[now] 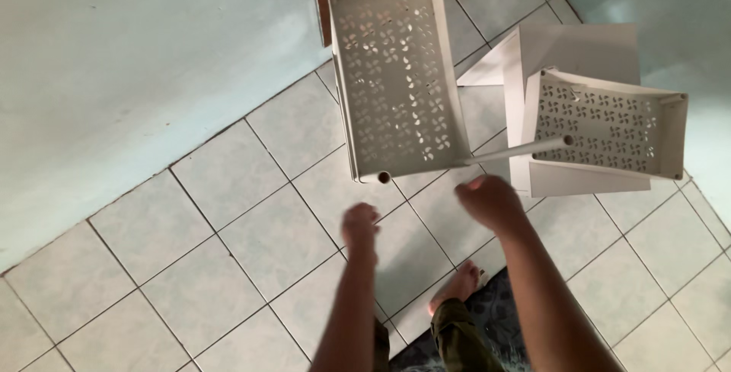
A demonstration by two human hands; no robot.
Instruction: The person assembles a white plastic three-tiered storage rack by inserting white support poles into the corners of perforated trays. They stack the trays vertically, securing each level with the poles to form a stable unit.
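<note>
Down low, the right hand [491, 202] curls closed just under a thin white pole [518, 150], while the left hand [360, 224] hangs loosely closed, gripping nothing, below the near corner of the perforated white shelf tray [396, 75]; a second tray [601, 124] leans beside it on the tiled floor [228, 220].

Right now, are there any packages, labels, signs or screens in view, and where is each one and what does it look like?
None in view: no package, label, sign or screen.
Perforated white plastic shelf tray: on the tiled floor, ahead of the left hand.
Second, smaller tray: to the right, resting on flat white panels, beyond the right hand.
</note>
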